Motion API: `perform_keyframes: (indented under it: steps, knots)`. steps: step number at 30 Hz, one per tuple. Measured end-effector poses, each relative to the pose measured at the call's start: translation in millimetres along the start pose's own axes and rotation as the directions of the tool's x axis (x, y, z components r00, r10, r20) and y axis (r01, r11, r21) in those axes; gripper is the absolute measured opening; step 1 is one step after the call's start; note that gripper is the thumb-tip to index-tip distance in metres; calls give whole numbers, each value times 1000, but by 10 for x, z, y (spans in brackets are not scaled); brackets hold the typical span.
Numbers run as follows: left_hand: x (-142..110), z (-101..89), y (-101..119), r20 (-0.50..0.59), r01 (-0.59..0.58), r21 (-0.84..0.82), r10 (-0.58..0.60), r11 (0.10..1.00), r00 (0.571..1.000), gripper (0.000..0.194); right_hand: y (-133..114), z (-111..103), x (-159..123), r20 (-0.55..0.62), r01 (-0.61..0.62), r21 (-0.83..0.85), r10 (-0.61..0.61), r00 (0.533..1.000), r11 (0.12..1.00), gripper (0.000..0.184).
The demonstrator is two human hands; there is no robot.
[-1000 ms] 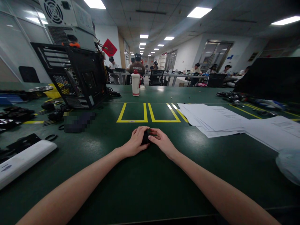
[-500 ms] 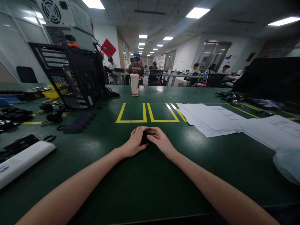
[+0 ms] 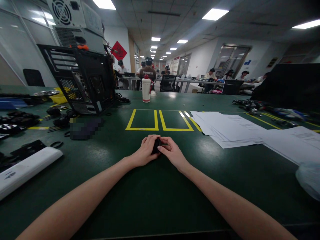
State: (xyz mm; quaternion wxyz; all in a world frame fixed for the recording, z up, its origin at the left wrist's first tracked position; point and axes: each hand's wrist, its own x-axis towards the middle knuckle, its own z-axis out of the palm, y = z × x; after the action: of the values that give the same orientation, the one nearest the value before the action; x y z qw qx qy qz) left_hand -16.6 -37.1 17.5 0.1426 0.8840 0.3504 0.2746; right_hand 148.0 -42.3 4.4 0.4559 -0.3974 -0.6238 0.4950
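Between my hands, over the middle of the green table (image 3: 160,190), is a small black object (image 3: 156,146) whose kind I cannot make out. My left hand (image 3: 145,150) wraps round its left side, thumb below and fingers above. From the right, my right hand (image 3: 172,152) has its thumb and bent fingers at the object's right edge. The fingers cover most of the object. Just beyond my hands, yellow tape (image 3: 142,129) marks open-sided boxes on the tabletop.
A black computer case (image 3: 82,80) with metal units on top stands at the back left. Behind the tape is a white tumbler (image 3: 146,90). Paper sheets (image 3: 232,128) lie right, a clear plastic bag (image 3: 308,180) nearer. A white elongated case (image 3: 30,170) lies left. Several people sit farther back.
The whole view has shifted slightly, so the scene sits a little farther right. My hands keep nearly the same hold on the black object, with the right fingertips moved only slightly.
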Motion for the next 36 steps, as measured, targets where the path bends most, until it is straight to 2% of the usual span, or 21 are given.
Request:
perform_keyframes:
  steps: [3,5,12,15,18,20,23,28,32,36]
  knots:
    - [-2,16,-14,-4,2,-5,-2,1000,1000,57,-19,-20,5,21,-76,54,75,997,996,38]
    - [0,47,-41,-19,-1,-3,1,1000,1000,58,-53,-34,-8,60,-86,94,81,995,992,36]
    - [17,103,-84,-59,-17,12,18,1000,998,58,-65,-11,-31,11,30,113,-31,999,993,14]
    - [12,94,-84,-50,-18,19,19,1000,999,57,-22,-12,-2,1,34,98,-34,999,995,25]
    - [5,90,-89,-40,-14,16,14,1000,999,58,1,-30,17,-10,-41,95,42,999,995,38]
    - [3,87,-86,-43,-10,14,11,1000,999,58,-3,-40,11,22,-70,102,68,997,992,38]
    - [4,64,-58,-30,-9,11,9,1000,999,57,-33,-40,-18,64,-34,126,27,998,991,33]
    - [3,-1,10,-9,-7,-3,7,1000,1000,56,-74,-20,-29,17,8,101,-10,1000,995,19]
    - [-2,-5,7,-13,-6,-9,6,1000,1000,56,-54,-30,7,-11,-61,79,62,998,995,32]
    - [-5,44,-49,-19,3,-4,-3,1000,1000,58,-58,-44,-2,51,-77,89,73,996,993,32]
